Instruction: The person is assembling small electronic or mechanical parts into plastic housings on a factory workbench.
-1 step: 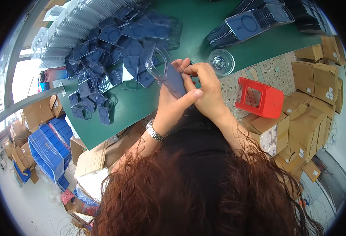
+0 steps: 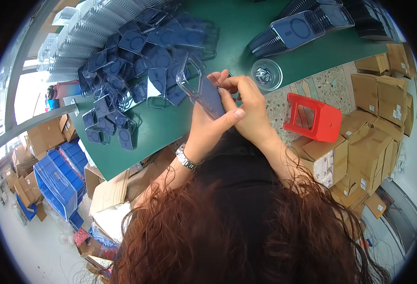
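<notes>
My left hand [image 2: 207, 125] is wrapped round a clear-rimmed phone case [image 2: 210, 98] with a dark blue back, held tilted above the table's near edge. The thumb lies along the near part of the case. At the case's right side edge, my right hand [image 2: 249, 102] has thumb and forefinger pinched together. Something tiny and dark shows at those fingertips, too small to name. To the right of the hands, a clear round cup [image 2: 267, 75] holds small shiny pieces. Many similar cases lie in a loose heap [image 2: 135, 61] to the left.
Neat rows of dark blue cases [image 2: 294, 31] stand at the far right of the green table [image 2: 137, 158]. Clear stacked trays [image 2: 71, 45] line the far left. Beyond the right edge are a red plastic stool [image 2: 329, 124] and cardboard boxes [image 2: 374, 142]. Blue crates [image 2: 59, 182] stand lower left.
</notes>
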The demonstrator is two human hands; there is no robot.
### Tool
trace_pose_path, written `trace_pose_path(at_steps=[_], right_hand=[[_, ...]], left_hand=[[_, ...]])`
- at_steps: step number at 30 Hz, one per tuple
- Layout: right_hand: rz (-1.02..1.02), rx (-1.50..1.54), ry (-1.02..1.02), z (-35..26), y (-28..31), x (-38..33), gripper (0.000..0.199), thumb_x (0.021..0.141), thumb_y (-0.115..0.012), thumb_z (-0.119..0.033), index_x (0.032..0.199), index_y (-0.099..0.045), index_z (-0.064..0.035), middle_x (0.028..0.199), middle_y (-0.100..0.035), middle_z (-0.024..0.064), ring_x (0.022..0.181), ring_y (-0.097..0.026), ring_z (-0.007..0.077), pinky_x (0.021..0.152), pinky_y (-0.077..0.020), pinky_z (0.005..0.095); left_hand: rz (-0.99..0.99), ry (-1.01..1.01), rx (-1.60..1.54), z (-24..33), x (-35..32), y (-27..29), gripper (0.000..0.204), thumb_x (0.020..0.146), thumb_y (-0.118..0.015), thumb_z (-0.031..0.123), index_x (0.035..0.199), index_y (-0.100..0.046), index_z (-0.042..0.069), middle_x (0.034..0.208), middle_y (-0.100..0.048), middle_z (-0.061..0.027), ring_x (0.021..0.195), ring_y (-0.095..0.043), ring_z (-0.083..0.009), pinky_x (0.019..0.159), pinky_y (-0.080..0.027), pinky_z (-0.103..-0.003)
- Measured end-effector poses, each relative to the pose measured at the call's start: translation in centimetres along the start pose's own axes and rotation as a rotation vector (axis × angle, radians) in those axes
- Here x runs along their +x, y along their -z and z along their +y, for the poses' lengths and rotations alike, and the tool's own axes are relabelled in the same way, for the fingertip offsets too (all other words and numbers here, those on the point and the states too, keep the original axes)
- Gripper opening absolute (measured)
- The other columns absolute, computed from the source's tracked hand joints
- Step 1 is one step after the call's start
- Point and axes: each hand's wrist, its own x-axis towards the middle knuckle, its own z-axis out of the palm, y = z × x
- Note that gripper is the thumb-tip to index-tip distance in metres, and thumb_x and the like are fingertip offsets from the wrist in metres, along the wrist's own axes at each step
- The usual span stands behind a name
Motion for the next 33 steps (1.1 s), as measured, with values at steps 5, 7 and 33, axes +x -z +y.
trace_pose_path(at_steps=[5, 7, 33], right_hand=[[-0.104, 0.066, -0.061, 0.0, 0.2, 0.1, 0.006, 0.089, -0.061, -0.004, 0.093, -0.057, -0.0004, 0.095, -0.066, 0.015, 0.086, -0.064, 0.0331, 0.072, -0.0536, 0.0399], [-0.13, 0.133, -0.122, -0.1, 0.2, 0.1, 0.005, 0.09, -0.058, -0.003, 0.093, -0.056, 0.0002, 0.098, -0.066, 0.0161, 0.087, -0.065, 0.0334, 0.074, -0.0544, 0.0396], [-0.031, -0.427, -0.066, 16.9, 8.5, -1.2, 0.022, 0.088, -0.067, -0.019, 0.106, -0.067, -0.0073, 0.113, -0.066, 0.0089, 0.107, -0.059, 0.0333, 0.086, -0.0496, 0.044]], left_hand=[[-0.022, -0.011, 0.107, -0.7, -0.4, 0.2, 0.093, 0.073, -0.083, 0.021, 0.146, -0.029, 0.001, 0.151, -0.035, -0.0201, 0.136, -0.039, -0.0262, 0.112, -0.035, -0.043], [-0.012, -0.072, 0.191, -1.3, -0.3, 0.5, 0.104, 0.07, -0.091, 0.025, 0.146, -0.026, -0.005, 0.143, -0.039, -0.0169, 0.131, -0.045, -0.0257, 0.108, -0.042, -0.04], [0.241, 0.0, 1.281, -4.9, 3.0, 7.0, 0.1, 0.068, -0.088, 0.045, 0.141, -0.04, -0.004, 0.132, -0.056, -0.0233, 0.125, -0.055, -0.0302, 0.1, -0.046, -0.043]])
